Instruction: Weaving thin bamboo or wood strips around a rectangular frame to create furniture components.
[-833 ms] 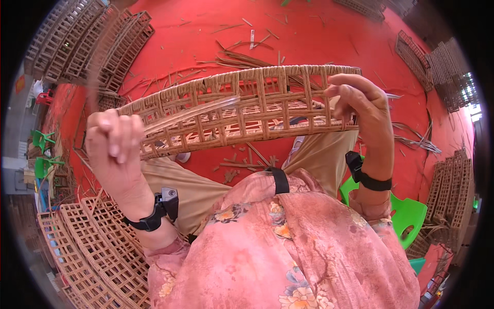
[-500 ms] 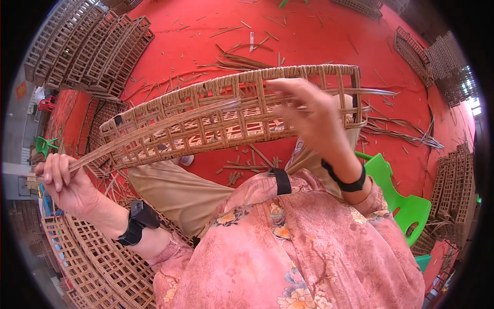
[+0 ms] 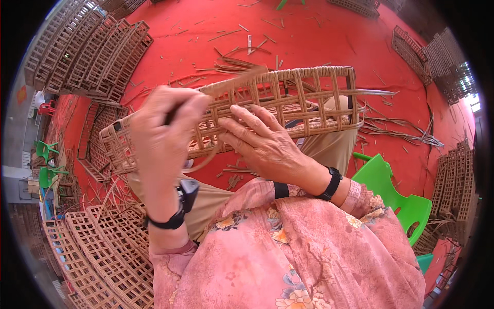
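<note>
Basket (image 3: 284, 75) of open brown lattice lies crosswise in front of the body, above the knees, its long axis running left to right with the left end lower in the view. The right hand (image 3: 261, 144) is at its middle: fingers loosely spread, laid against the near side, gripping nothing that shows. The left hand (image 3: 164, 126) is over the basket's left half, curled and blurred, thumb and forefinger apparently pinched on a flat strip (image 3: 234, 82) that slants up and rightward past the top rim; whether this hand touches the lattice, I cannot tell. A thin loop (image 3: 205, 164) hangs between the hands.
</note>
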### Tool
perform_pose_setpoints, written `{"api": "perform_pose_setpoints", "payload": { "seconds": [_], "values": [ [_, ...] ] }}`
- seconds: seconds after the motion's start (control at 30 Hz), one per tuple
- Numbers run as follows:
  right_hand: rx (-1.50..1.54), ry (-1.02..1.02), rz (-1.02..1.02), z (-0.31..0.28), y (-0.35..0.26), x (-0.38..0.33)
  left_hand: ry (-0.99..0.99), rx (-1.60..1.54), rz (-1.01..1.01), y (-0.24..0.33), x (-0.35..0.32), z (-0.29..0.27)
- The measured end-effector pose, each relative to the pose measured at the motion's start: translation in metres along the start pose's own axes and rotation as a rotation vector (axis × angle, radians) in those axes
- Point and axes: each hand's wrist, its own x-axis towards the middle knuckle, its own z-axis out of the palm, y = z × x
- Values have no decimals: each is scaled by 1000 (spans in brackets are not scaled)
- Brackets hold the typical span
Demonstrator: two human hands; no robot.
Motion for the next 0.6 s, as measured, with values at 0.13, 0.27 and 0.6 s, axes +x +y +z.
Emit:
{"api": "perform_pose_setpoints", "payload": {
  "seconds": [0.13, 0.27, 0.6],
  "values": [
    [236, 112, -57, -11, -2, -14, -91, -62, -149, -22, -9, 28],
    [203, 346, 293, -38, 24, -19, -84, -103, -227, -25, -10, 39],
    [40, -152, 708, -67, 56, 21, -168, -86, -242, -32, -1, 60]
  ]
}}
